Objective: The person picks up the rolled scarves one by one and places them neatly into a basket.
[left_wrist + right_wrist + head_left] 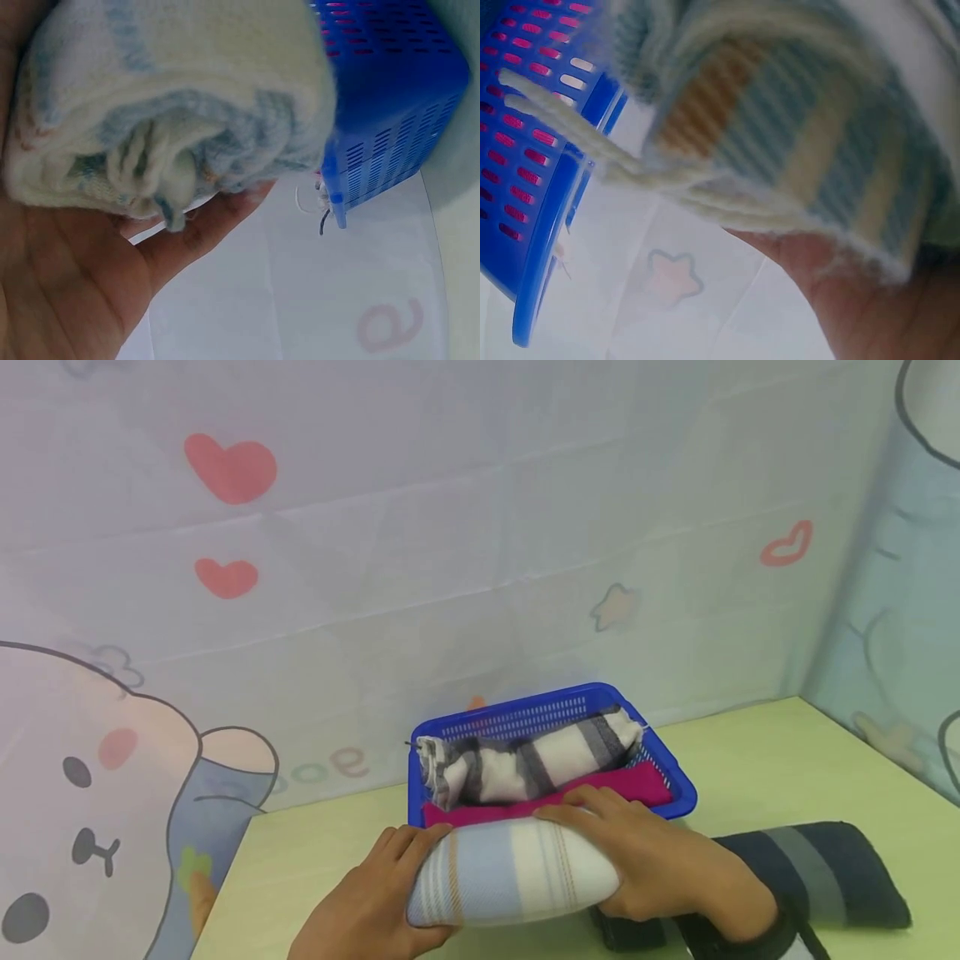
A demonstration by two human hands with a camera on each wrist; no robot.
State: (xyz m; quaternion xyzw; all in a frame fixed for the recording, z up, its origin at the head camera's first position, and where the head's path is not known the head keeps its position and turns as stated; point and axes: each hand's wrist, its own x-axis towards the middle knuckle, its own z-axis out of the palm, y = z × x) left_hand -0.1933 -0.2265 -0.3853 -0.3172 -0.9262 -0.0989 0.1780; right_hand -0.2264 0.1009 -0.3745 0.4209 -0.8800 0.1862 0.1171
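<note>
Lower centre, head view: left hand (375, 893) grips left end of rolled pale-blue-and-cream plaid cloth (510, 872); just above, blue plastic basket (681, 800) holds grey-and-white striped fabric roll (562, 756) and magenta cloth (645, 785). Farther right, right hand (660, 864) grips the plaid cloth's right end. Lower right: dark grey-banded cloth (813, 872) on pale yellow-green surface (757, 760).

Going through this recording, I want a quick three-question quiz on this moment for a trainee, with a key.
1. True or false: the left hand and the right hand hold opposite ends of the pale plaid roll.
2. What colour is the cloth beside the gray-and-white roll in the blue basket? A) green B) magenta C) yellow
3. Fill in inside or outside: the dark striped cloth lies on the table, ____ the basket.

Key: 1. True; 2. B; 3. outside
</note>
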